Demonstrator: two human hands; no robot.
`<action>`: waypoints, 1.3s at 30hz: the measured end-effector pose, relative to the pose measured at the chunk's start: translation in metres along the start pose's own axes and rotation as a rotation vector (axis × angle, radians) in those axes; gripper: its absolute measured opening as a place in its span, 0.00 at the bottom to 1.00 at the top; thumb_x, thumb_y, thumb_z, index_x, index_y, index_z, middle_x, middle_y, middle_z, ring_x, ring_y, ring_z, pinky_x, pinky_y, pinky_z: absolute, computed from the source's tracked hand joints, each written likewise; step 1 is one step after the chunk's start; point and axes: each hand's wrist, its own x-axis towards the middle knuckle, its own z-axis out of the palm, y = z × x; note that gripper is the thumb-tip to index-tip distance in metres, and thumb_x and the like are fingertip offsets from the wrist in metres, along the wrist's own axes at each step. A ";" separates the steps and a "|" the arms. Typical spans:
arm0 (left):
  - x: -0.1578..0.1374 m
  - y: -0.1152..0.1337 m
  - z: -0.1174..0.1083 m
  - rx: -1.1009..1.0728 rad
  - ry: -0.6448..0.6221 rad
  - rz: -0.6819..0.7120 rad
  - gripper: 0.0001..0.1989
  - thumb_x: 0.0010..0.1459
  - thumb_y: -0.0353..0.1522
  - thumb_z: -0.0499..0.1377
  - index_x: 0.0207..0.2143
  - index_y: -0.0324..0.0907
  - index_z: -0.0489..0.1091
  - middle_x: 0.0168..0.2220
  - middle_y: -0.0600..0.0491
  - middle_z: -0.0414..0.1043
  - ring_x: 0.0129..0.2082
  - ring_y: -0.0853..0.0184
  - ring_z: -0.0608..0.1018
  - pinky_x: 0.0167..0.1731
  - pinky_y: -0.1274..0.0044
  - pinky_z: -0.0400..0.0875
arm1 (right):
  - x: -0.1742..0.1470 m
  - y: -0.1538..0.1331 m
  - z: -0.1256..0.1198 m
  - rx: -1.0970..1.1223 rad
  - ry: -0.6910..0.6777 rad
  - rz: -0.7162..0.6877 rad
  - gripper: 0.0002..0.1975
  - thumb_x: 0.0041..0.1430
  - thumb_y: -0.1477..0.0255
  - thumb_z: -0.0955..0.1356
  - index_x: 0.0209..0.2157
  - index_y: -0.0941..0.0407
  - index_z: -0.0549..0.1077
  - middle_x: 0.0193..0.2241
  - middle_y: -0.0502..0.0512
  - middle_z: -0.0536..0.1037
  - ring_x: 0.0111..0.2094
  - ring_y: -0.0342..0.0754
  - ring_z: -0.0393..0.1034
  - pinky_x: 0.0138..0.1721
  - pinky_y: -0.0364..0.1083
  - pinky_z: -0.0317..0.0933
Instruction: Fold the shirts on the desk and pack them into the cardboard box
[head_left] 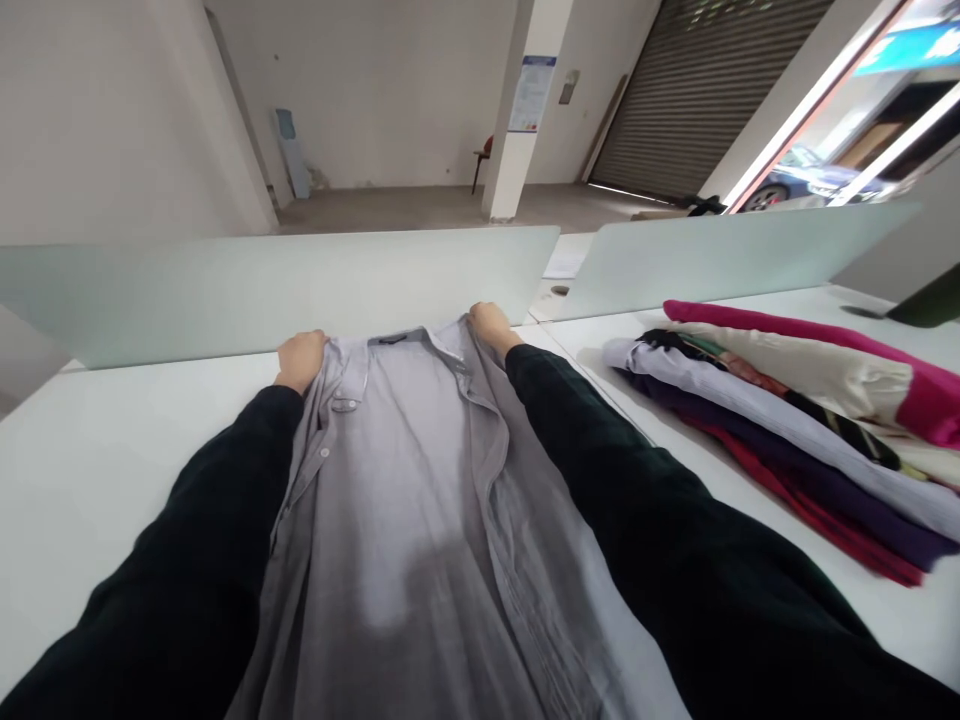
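A grey button-up shirt (405, 500) lies lengthwise on the white table (112, 450), collar at the far end and its front open. My left hand (301, 358) grips the shirt's left shoulder near the collar. My right hand (491, 325) grips the right shoulder on the other side of the collar. Both arms wear dark sleeves and stretch out along the shirt's two sides.
A stack of folded clothes (795, 420), pink, cream, lilac, purple and red, lies on the table to the right. Frosted glass dividers (285, 285) stand along the table's far edge. Beyond them are a bare floor, a white pillar and a roller shutter.
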 end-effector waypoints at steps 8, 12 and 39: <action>0.014 -0.002 0.017 0.050 -0.014 0.017 0.22 0.67 0.36 0.43 0.50 0.36 0.72 0.48 0.33 0.75 0.50 0.48 0.77 0.44 0.65 0.69 | -0.008 -0.007 0.021 -0.049 0.048 0.011 0.18 0.69 0.73 0.58 0.51 0.65 0.73 0.50 0.74 0.74 0.52 0.59 0.70 0.50 0.50 0.62; 0.011 0.000 0.019 0.043 -0.025 0.027 0.22 0.66 0.35 0.43 0.50 0.35 0.72 0.48 0.33 0.75 0.50 0.46 0.76 0.46 0.63 0.68 | -0.020 -0.004 0.022 -0.061 0.028 0.009 0.17 0.68 0.69 0.60 0.50 0.64 0.74 0.48 0.74 0.75 0.51 0.59 0.71 0.50 0.50 0.63; -0.487 -0.050 -0.084 -0.642 -0.117 -0.068 0.16 0.54 0.51 0.55 0.39 0.59 0.76 0.41 0.53 0.78 0.38 0.57 0.80 0.37 0.69 0.78 | -0.456 0.059 -0.081 0.517 -0.292 -0.665 0.20 0.63 0.65 0.67 0.57 0.43 0.70 0.56 0.55 0.74 0.56 0.57 0.69 0.54 0.58 0.69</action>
